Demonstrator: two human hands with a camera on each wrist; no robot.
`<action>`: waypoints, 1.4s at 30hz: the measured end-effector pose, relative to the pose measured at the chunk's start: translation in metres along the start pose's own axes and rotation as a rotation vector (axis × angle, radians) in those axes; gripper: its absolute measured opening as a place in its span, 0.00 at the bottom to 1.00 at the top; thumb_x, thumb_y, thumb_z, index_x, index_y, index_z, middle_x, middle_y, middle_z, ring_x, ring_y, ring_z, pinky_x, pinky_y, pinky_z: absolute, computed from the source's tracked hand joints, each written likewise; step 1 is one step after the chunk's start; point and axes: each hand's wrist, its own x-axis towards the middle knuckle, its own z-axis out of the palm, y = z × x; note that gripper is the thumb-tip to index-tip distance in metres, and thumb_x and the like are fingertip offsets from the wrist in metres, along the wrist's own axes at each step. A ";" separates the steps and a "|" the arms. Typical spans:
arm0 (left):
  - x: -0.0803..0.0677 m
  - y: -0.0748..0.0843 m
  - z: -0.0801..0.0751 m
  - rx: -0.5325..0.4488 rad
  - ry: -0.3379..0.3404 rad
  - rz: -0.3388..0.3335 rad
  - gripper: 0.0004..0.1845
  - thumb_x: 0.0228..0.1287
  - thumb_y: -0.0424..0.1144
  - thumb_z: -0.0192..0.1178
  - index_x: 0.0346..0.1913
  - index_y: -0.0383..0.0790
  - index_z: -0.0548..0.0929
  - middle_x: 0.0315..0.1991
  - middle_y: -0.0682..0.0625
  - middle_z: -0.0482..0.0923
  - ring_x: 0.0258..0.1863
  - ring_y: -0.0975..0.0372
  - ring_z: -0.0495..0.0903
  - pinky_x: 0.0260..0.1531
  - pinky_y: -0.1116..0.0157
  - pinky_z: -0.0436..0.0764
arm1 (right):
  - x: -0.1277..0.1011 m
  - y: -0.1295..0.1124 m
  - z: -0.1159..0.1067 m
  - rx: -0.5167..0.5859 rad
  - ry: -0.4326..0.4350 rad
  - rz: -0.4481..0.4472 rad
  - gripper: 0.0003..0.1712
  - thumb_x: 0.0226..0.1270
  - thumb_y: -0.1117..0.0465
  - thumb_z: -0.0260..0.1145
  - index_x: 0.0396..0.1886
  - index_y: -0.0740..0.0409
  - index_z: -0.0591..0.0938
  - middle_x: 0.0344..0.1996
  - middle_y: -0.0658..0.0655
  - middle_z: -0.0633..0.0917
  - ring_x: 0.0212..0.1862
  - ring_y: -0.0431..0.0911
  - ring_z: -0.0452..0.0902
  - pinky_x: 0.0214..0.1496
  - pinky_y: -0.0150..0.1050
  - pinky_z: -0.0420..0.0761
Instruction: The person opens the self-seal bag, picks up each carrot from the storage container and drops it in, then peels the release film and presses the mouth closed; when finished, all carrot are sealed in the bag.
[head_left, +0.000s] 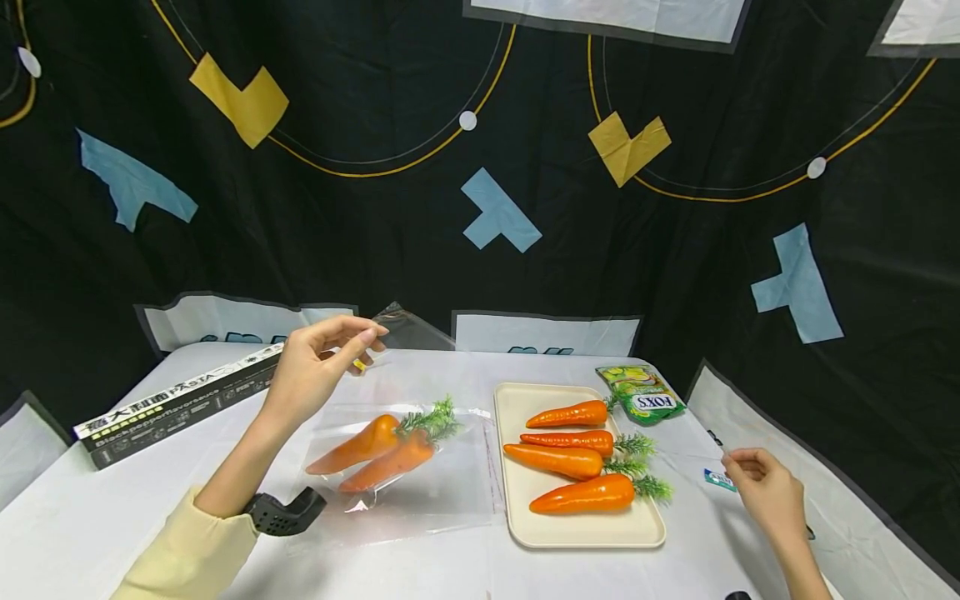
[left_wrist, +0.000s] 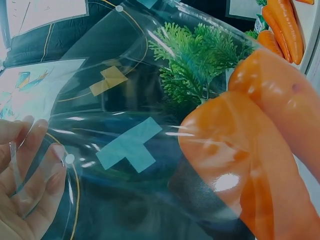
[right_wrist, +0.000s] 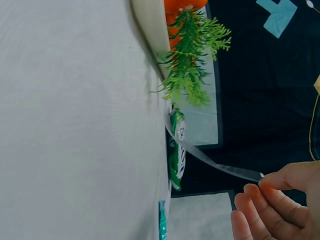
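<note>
Left hand (head_left: 318, 367) pinches bag (head_left: 420, 492) flap; right hand (head_left: 761, 492) pinches strip (right_wrist: 215, 162); tray (head_left: 517, 517) between.

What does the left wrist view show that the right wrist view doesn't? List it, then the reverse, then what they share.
Only the left wrist view: the left hand seen through the clear bag, and two bagged carrots with their green tops close to the lens.

Only the right wrist view: the right hand pinching a thin clear strip, the green candy packet on the white table, and the tray's edge.

Both: orange carrots with green tops, and the dark patterned backdrop.
</note>
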 end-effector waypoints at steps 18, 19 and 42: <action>-0.001 0.001 0.000 0.003 -0.003 -0.004 0.09 0.68 0.38 0.60 0.46 0.40 0.85 0.35 0.48 0.85 0.29 0.60 0.81 0.29 0.65 0.83 | -0.009 0.002 -0.004 -0.071 -0.181 -0.110 0.08 0.58 0.59 0.73 0.34 0.57 0.85 0.27 0.51 0.86 0.27 0.30 0.77 0.29 0.31 0.75; -0.001 0.001 0.000 0.003 -0.003 -0.004 0.09 0.68 0.38 0.60 0.46 0.40 0.85 0.35 0.48 0.85 0.29 0.60 0.81 0.29 0.65 0.83 | -0.009 0.001 -0.004 -0.071 -0.187 -0.113 0.07 0.58 0.59 0.73 0.34 0.57 0.85 0.27 0.51 0.87 0.27 0.30 0.78 0.29 0.31 0.75; -0.001 0.002 0.001 -0.004 -0.006 -0.009 0.09 0.68 0.38 0.60 0.46 0.40 0.85 0.36 0.48 0.85 0.30 0.57 0.81 0.29 0.68 0.82 | -0.013 -0.007 -0.011 -0.129 -0.209 -0.241 0.08 0.53 0.66 0.74 0.36 0.56 0.87 0.30 0.53 0.88 0.31 0.46 0.84 0.28 0.33 0.77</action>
